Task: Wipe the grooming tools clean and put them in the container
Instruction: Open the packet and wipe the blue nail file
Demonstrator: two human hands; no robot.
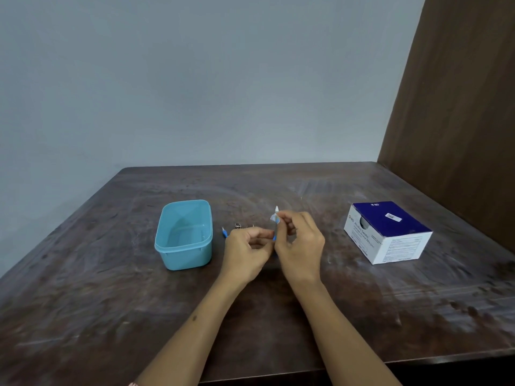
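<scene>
Over the middle of the table my left hand (249, 250) pinches the blue handle of a small grooming tool (276, 218), whose pale tip points up. My right hand (299, 240) pinches a small white wipe (273, 217) around the tool's upper part. Other small tools lie on the table just behind my left hand: a blue-handled one (224, 232) and a dark one (238, 225), partly hidden by the hand. A light blue plastic container (182, 235) stands open to the left with nothing visible inside.
A white and dark blue box of alcohol swabs (386, 231) sits at the right of the brown table (111, 302). A brown wooden panel (459, 121) rises at the right edge, and a grey wall stands behind.
</scene>
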